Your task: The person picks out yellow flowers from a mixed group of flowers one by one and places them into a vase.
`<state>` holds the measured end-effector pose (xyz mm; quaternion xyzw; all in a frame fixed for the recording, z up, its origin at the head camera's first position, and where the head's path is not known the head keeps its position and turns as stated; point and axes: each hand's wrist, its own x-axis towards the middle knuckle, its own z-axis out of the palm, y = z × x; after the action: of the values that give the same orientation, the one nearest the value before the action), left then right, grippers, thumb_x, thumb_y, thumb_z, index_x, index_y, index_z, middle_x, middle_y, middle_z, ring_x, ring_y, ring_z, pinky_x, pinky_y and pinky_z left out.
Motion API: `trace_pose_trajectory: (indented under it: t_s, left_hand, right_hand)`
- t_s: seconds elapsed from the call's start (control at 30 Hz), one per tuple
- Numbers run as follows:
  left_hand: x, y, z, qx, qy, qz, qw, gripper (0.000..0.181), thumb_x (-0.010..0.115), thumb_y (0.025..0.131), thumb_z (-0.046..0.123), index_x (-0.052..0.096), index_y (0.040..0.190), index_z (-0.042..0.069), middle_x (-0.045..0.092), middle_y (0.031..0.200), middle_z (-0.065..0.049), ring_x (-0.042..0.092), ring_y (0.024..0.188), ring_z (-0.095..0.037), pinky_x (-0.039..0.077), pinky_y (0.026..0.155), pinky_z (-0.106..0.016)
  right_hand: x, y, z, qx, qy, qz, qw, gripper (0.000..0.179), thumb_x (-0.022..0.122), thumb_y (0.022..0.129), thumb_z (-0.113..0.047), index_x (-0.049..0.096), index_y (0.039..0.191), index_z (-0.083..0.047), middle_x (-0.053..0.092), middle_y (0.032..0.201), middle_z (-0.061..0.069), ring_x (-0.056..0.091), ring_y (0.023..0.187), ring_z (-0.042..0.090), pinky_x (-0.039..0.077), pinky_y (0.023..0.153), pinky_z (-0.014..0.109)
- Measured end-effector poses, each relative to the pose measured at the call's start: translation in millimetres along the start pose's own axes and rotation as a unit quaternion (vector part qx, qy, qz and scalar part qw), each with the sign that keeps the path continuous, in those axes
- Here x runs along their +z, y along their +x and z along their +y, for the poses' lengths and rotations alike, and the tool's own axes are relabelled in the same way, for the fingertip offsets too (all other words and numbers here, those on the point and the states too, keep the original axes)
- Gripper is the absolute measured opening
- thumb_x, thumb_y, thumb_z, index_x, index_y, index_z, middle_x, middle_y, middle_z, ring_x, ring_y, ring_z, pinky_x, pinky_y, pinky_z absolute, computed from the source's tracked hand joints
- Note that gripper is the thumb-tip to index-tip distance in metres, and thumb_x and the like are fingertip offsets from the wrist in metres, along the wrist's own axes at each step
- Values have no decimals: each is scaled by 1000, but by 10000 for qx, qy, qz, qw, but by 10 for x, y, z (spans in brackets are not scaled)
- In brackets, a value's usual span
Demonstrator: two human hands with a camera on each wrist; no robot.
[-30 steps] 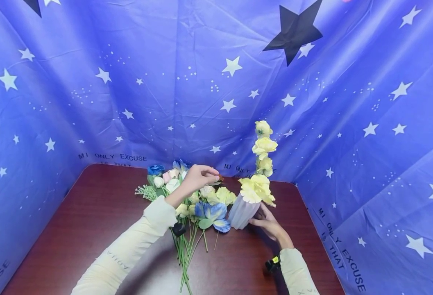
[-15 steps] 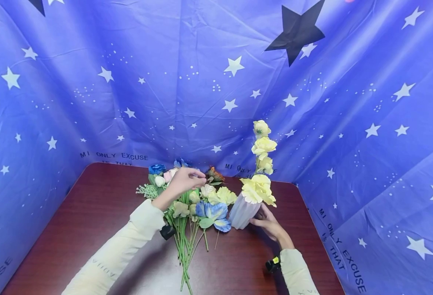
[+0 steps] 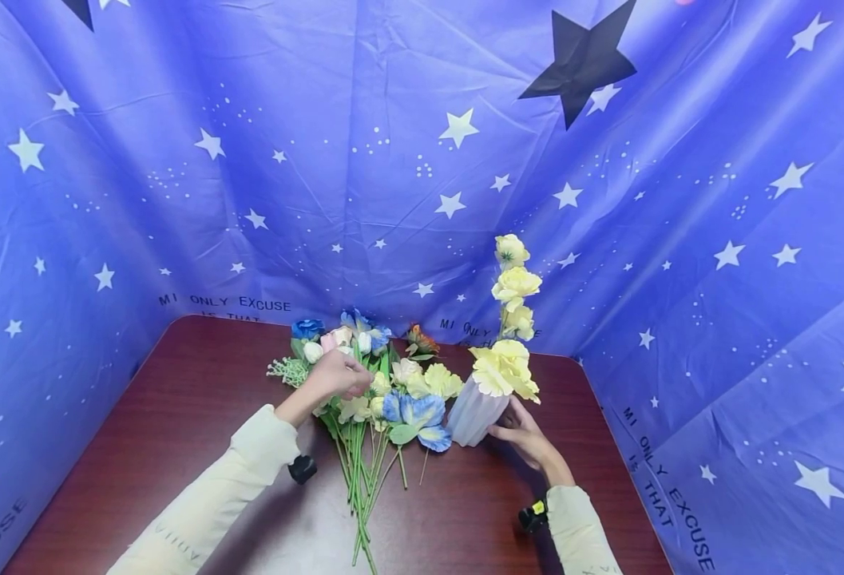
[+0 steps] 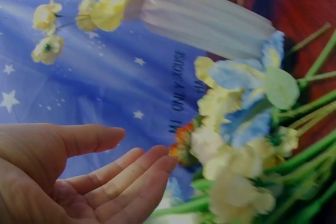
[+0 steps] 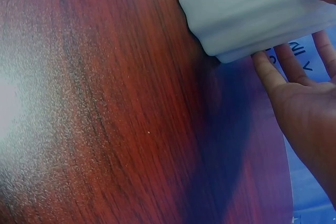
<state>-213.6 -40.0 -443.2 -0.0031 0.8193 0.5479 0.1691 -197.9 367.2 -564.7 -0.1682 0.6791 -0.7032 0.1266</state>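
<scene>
My right hand (image 3: 525,438) grips the pale ribbed vase (image 3: 475,414) on its right side. Thumb and fingers lie on opposite sides of the vase in the right wrist view. A tall stem of yellow flowers (image 3: 504,367) rises from its mouth. My left hand (image 3: 338,375) hovers over a pile of artificial flowers, and in the left wrist view its thumb and fingers are apart with nothing between them. Blue-and-white petals (image 3: 418,411), a white bud (image 3: 312,352), an orange flower (image 3: 422,339) and cream blooms (image 4: 233,182) make up the pile.
Green stems (image 3: 359,479) point toward the near edge of the dark red-brown table (image 3: 156,431). Star-printed blue cloth (image 3: 364,200) encloses the back and both sides. A black wrist camera (image 3: 303,469) hangs under the left sleeve.
My left hand has moved left and toward me, from near the orange flower to over the pile's left part, uncovering the orange and blue blooms. The right hand and vase have stayed put.
</scene>
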Motion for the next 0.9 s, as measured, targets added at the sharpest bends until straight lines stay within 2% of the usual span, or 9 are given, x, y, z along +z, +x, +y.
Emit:
trace_pose_trajectory:
  t_s: [0.13,0.4,0.57,0.9]
  left_hand:
    - [24,-28,-153,-146,42,47,9999,20,73,92,12,76,100,-7,78,87,-17,77,78,-28,65,77,-40]
    - [77,-84,-393,-656,244,157,9974,18,76,88,12,76,87,-6,76,75,-17,75,65,-24,65,69,-38]
    - [97,-116,-468,-926,266,154,9952,14,76,87,10,73,85,-3,76,73,-16,74,60,-22,65,68,-39]
    - [135,-189,-560,-1144,338,65,9928,8,74,85,1,72,83,-7,74,66,-15,67,49,-14,64,63,-36]
  right_hand:
    - [-2,0,3,19,-12,21,10000,82,64,90,9,26,158,-14,53,143,-19,52,130,-2,48,105,20]
    - [20,-4,-15,-101,21,-16,9999,80,62,91,12,29,156,-20,50,144,-17,50,131,-3,48,104,19]
    - [21,0,-23,-21,5,31,10000,79,63,90,11,30,155,-19,51,143,-17,51,130,-3,48,104,18]
    - [0,12,11,-26,-15,-2,10000,76,63,90,10,33,153,-19,53,141,-18,52,129,-2,48,104,19]
